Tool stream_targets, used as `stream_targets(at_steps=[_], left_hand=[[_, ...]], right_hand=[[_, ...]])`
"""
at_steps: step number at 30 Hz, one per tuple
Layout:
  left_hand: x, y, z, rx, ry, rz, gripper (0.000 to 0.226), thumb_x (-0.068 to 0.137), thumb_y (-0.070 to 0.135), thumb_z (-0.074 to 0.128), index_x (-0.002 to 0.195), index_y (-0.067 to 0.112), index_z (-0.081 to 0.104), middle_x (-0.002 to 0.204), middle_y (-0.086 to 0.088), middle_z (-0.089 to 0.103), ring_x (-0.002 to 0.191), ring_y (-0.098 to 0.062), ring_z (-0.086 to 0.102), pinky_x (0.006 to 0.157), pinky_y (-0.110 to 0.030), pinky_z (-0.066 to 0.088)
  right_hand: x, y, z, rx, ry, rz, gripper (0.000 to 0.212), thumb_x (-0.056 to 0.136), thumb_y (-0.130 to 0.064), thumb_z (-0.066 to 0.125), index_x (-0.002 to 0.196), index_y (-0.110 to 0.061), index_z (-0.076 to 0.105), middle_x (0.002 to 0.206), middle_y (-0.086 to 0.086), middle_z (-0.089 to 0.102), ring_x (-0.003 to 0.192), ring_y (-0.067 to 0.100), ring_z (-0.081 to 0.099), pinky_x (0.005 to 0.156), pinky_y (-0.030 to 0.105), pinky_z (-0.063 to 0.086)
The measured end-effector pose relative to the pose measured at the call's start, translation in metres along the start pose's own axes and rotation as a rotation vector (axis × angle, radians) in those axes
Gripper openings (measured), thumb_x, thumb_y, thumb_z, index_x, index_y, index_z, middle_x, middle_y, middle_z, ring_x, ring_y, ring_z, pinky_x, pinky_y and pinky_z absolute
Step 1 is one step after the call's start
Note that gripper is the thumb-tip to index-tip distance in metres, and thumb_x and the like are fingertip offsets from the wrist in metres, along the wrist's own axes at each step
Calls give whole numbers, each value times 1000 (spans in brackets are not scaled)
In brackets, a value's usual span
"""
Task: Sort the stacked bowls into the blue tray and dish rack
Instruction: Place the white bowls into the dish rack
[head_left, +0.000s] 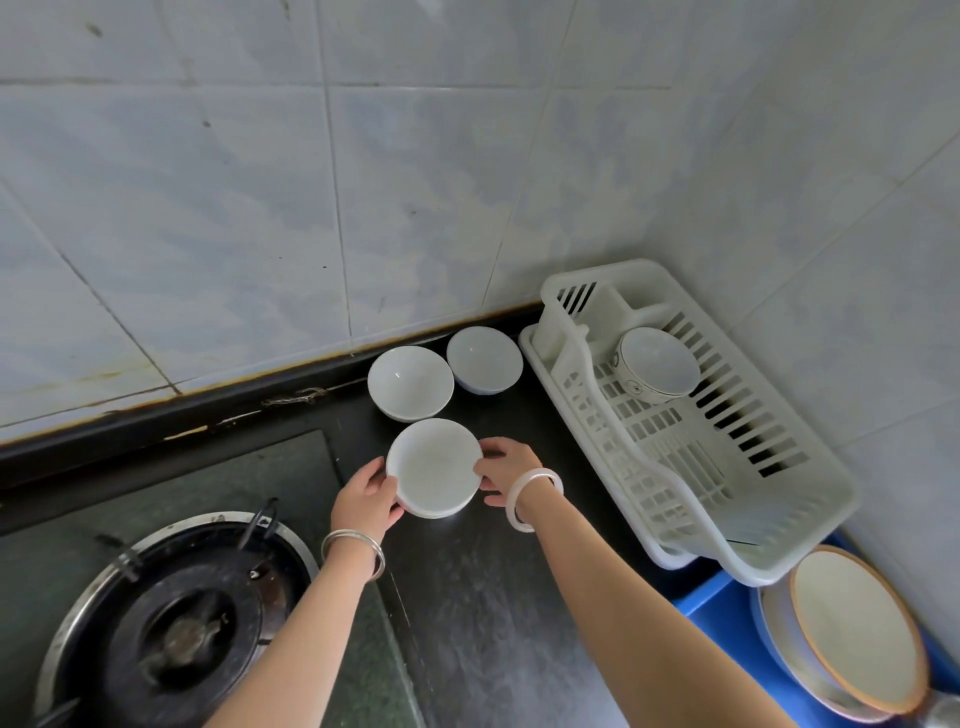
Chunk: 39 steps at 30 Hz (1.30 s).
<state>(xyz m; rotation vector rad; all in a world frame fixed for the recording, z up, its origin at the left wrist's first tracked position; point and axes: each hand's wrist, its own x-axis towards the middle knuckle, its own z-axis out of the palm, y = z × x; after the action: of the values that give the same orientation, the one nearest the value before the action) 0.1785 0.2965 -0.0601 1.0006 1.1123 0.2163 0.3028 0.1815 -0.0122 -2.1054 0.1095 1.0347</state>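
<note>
Bowls (434, 467), stacked on my counter (467, 597), sit between both hands: left hand (363, 501) and right hand (506, 467) fingers clamp opposite rims.

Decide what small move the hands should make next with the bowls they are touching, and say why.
Probably lift the top bowl off the stack and carry it right to the dish rack. The left hand and right hand already grip opposite rims, and the rack holds just one bowl.
</note>
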Motion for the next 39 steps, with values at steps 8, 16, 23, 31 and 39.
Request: stream_targets(at_steps=[8,16,23,31,39], left_hand=[[-13,6,7,33,28,35,31,88,8,54,118,16,60,121,-10,62,108,-32,60,86,-45,53],[-52,50,64,68,-153,211,23,85,13,59,102,28,65,98,6,68,96,-18,64,61,-22,56],[-86,86,174,148,-420,265,31,86,12,56,117,17,60,107,-3,63,98,-23,63,72,-32,57],[-87,55,288,341,-580,76,39,87,-2,43,123,9,55,120,-15,59,80,-26,59,84,-46,55],[-69,7,345,560,-582,-12,42,84,-6,40,121,6,56,125,-18,58,113,-38,54,92,-53,49]], right_hand=[[-3,13,-6,223,-100,-29,45,87,-1,56,129,-19,55,115,9,66,91,26,68,78,38,59],[-41,5,-85,382,33,-209,43,86,1,58,126,-15,56,101,4,67,84,20,68,75,35,58],[-67,4,-200,338,226,-289,41,86,0,59,125,-12,55,100,6,69,84,21,69,67,28,60],[-40,47,-291,442,403,-108,21,91,-12,54,109,-3,60,83,8,64,74,20,63,66,29,53],[8,91,-319,305,465,41,30,88,-37,56,87,-8,63,90,13,69,77,23,66,72,35,56]])
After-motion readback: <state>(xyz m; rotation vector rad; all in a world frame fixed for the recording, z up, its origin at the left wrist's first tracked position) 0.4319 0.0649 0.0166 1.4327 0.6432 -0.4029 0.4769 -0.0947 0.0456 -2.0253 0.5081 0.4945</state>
